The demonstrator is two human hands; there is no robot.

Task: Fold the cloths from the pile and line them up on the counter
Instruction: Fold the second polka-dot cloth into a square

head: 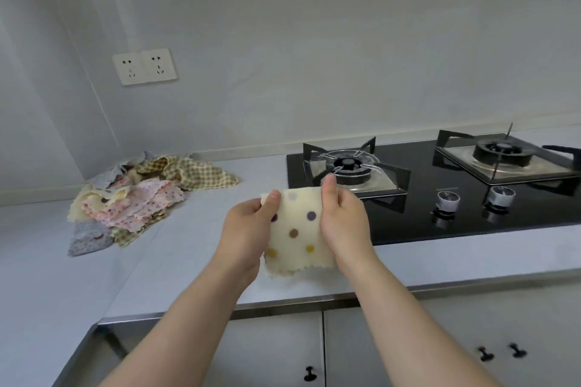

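Two hands, left and right, hold one cream cloth with coloured dots above the worktop, fingers pinching its top corners, its wavy lower edge hanging near the front edge. One rumpled pile (several cloths, checked, floral, grey) lies back left, well apart, with bare worktop between. A two-burner hob sits to the right.

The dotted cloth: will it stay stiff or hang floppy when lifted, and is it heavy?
Probably floppy: the dotted cloth hangs from the left hand and right hand, which pinch it near its top corners, and its lower edge waves. Likely light, since pinches alone carry it. Its matte look suggests little slipping.
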